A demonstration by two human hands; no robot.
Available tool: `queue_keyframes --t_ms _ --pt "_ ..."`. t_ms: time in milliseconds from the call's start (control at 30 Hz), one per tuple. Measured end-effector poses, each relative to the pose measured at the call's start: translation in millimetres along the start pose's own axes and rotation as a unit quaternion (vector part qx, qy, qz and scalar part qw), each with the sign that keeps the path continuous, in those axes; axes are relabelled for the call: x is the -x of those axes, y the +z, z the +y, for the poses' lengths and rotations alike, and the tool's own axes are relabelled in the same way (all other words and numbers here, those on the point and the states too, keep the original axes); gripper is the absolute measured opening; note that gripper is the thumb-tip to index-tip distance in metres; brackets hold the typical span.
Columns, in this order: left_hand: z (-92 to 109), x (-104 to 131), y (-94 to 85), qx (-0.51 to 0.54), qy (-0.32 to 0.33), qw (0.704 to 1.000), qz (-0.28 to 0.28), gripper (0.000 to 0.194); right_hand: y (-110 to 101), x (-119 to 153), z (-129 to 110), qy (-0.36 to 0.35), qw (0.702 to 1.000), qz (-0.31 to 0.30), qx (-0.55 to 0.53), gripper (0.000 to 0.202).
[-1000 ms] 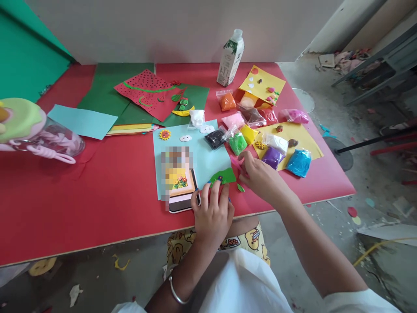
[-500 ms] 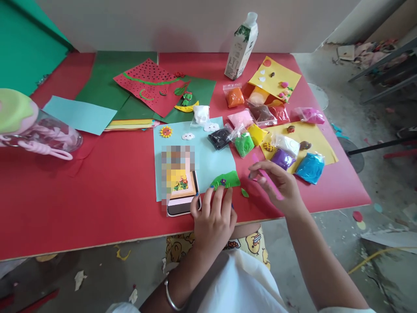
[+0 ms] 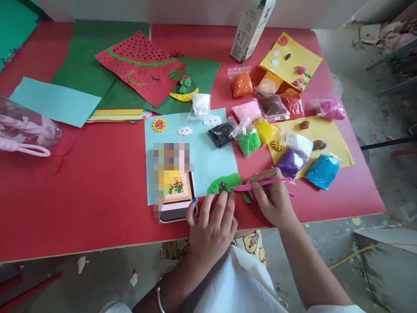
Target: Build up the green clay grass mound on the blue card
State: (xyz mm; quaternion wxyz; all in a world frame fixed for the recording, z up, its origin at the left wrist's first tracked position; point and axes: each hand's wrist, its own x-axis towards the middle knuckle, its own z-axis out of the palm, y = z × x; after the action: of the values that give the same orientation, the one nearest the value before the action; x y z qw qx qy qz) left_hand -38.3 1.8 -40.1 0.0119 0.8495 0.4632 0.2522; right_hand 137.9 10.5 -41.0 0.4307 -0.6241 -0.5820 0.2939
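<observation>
Our right hand [image 3: 273,201] grips the pink knife [image 3: 241,188], likely light and stiff, by its handle; our left hand [image 3: 211,232] lies open beside probably soft, easily dented green clay [image 3: 229,178].

In my right hand [image 3: 272,198] I have smooth pink plastic, the knife [image 3: 257,184]; beyond it, glossy, crinkled plastic bags [image 3: 322,171]. Past my left hand [image 3: 213,230] I see matt blue paper [image 3: 216,152] and uneven green clay [image 3: 233,179]; behind it, a shiny metal bangle [image 3: 159,300].
</observation>
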Motion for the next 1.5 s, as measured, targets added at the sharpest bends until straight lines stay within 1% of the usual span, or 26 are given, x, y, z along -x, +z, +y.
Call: queue_keyframes --t_ms 133,267,400,600,833,933,1033,1167,1400,1500 --pt "0.6 -0.4 0.2 0.003 -0.006 1.0 -0.003 0.031 0.8 -0.6 0.5 0.027 0.999 0.012 0.046 0.008" --pt "1.1 -0.6 0.4 0.004 -0.011 1.0 -0.009 0.031 1.6 -2.7 -1.2 0.034 0.998 0.012 0.046 0.008" --pt "1.2 -0.6 0.6 0.004 -0.012 1.0 -0.009 0.03 2.1 -3.0 -0.6 0.041 0.999 -0.002 0.034 0.009" --pt "1.1 0.0 1.1 0.002 -0.013 1.0 -0.012 0.03 1.9 -2.7 -0.4 0.057 0.997 -0.005 0.051 0.009" --pt "1.0 0.3 1.4 0.004 -0.012 1.0 -0.009 0.029 2.8 -2.3 2.0 0.035 0.998 0.001 0.045 0.008" --pt "1.1 0.4 1.5 0.004 -0.012 1.0 -0.01 0.029 1.9 -1.9 3.7 0.037 0.998 0.001 0.053 0.006" --pt "1.1 0.1 1.4 0.003 -0.012 1.0 -0.008 0.029 0.9 -1.2 5.1 0.047 0.996 0.007 0.073 0.009" --pt "1.0 -0.6 0.7 0.005 -0.011 1.0 -0.01 0.029 0.8 -0.6 4.9 0.06 0.995 -0.008 0.085 0.013" --pt "1.0 -0.9 0.3 0.006 -0.008 1.0 -0.011 0.028 0.4 -1.2 3.5 0.056 0.994 -0.026 0.089 0.011" --pt "1.2 -1.1 0.3 0.004 -0.009 1.0 -0.009 0.028 0.2 -1.1 3.9 0.056 0.995 -0.022 0.083 0.008"
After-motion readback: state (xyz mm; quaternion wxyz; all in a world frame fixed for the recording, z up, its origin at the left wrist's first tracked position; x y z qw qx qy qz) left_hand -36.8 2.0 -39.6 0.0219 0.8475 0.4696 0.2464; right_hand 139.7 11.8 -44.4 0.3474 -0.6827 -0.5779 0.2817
